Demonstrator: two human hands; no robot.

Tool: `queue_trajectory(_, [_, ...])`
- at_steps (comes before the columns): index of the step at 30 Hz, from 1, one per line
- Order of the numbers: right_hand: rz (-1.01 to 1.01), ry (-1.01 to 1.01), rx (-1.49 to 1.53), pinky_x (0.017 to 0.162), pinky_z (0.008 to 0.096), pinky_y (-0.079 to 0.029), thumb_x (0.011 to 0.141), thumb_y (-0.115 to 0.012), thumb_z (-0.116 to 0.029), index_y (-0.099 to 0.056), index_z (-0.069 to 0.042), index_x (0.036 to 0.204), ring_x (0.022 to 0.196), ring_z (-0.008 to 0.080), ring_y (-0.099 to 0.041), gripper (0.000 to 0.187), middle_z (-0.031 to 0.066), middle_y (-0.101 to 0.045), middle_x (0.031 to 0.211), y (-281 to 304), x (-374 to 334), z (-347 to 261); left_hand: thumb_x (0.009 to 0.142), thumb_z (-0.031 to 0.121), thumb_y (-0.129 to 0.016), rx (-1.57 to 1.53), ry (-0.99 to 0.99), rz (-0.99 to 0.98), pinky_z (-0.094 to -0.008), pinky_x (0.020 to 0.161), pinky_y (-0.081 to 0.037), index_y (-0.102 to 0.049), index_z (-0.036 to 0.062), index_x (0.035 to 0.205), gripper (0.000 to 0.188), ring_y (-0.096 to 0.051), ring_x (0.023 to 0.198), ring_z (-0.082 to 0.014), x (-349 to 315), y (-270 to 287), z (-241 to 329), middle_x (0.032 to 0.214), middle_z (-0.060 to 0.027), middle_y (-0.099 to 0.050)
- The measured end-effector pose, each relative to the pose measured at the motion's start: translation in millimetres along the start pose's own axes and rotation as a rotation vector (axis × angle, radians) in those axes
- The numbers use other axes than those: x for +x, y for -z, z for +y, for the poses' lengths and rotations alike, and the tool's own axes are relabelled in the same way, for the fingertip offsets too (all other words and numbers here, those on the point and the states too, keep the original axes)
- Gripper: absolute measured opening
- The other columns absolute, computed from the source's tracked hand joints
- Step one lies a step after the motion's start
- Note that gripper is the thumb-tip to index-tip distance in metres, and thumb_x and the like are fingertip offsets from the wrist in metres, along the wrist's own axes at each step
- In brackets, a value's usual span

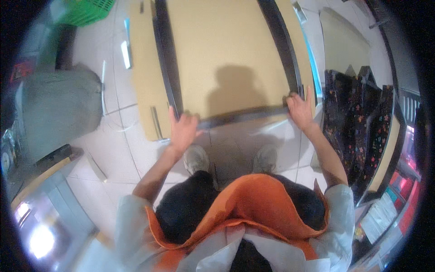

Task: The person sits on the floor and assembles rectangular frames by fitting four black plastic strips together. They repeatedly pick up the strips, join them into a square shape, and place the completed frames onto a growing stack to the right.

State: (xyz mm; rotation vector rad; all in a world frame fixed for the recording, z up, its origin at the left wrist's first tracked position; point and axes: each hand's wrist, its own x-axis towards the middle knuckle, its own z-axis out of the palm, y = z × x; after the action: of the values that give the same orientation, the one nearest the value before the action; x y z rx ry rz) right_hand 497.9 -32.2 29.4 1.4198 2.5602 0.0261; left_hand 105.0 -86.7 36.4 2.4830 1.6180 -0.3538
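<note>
Head view: broad tan flat panel with black straight-railed frame lay at 12 o'clock, apparently over pale tiled floor. Left hand curled narrowly on frame at panel's 7 o'clock corner, right hand likewise at 5 o'clock; whether edge was lifted, could not tell. Step in hand seemed gripping or steadying near end; next move called for even hold on both corners. Pale shoes crowded near edge, 6 o'clock. Dark flower-patterned folded sheet hemmed 3 o'clock; grey-green bulky item, 9 o'clock; green plastic basket, between 10 and 11.
</note>
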Motion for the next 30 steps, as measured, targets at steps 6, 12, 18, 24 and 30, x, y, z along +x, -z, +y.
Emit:
queue_trajectory(6, [-0.034,0.083,0.125,0.103,0.0618,-0.01,0.057,-0.074,-0.027,-0.048,-0.003,0.098,0.093,0.0239,-0.052,0.054,0.0074,-0.054,0.084,3,-20,-10,0.066,0.052,-0.063,0.069,-0.103,-0.069,-0.0626,0.103,-0.007,-0.057,0.0075,0.101,0.056,-0.05,0.102,-0.0196,-10,-3,-20,0.099,-0.0091,-0.057])
queue_trajectory(12, [-0.02,0.175,0.074,0.101,0.0662,-0.009,0.065,-0.065,-0.037,-0.053,-0.008,0.084,0.087,0.0216,-0.051,0.037,0.003,-0.048,0.07,3,-110,-61,0.07,0.045,-0.06,0.015,-0.44,-0.157,-0.0622,0.103,-0.01,-0.057,0.0081,0.091,0.042,-0.049,0.097,-0.022,-87,13,-33,0.091,-0.0072,-0.057])
queue_trajectory(18, [-0.062,0.121,0.368,0.099,0.0675,-0.011,0.075,-0.056,-0.023,-0.054,-0.011,0.08,0.101,0.0183,-0.049,0.013,0.0008,-0.055,0.079,-12,-145,-78,0.069,0.039,-0.063,-0.039,-0.453,-0.114,-0.0651,0.1,-0.013,-0.055,0.0089,0.095,0.04,-0.045,0.105,-0.0206,-109,-27,-30,0.095,-0.0047,-0.055])
queue_trajectory(24, [-0.26,0.077,0.292,0.096,0.0696,-0.013,0.074,-0.053,-0.017,-0.055,-0.009,0.084,0.11,0.0217,-0.045,0.013,0.0053,-0.057,0.097,-18,-133,-83,0.068,0.039,-0.064,-0.067,-0.332,-0.363,-0.0663,0.098,-0.012,-0.053,0.0065,0.103,0.049,-0.043,0.11,-0.0215,-98,-36,-18,0.102,-0.0051,-0.053])
queue_trajectory(30, [-0.337,0.049,0.511,0.099,0.0651,-0.01,0.075,-0.062,-0.031,-0.051,-0.009,0.112,0.121,0.0266,-0.037,0.045,0.011,-0.052,0.112,69,-59,-31,0.073,0.04,-0.061,-0.203,-0.284,-0.445,-0.0636,0.101,-0.006,-0.046,0.007,0.119,0.059,-0.033,0.124,-0.0242,-59,40,-32,0.128,-0.0115,-0.041])
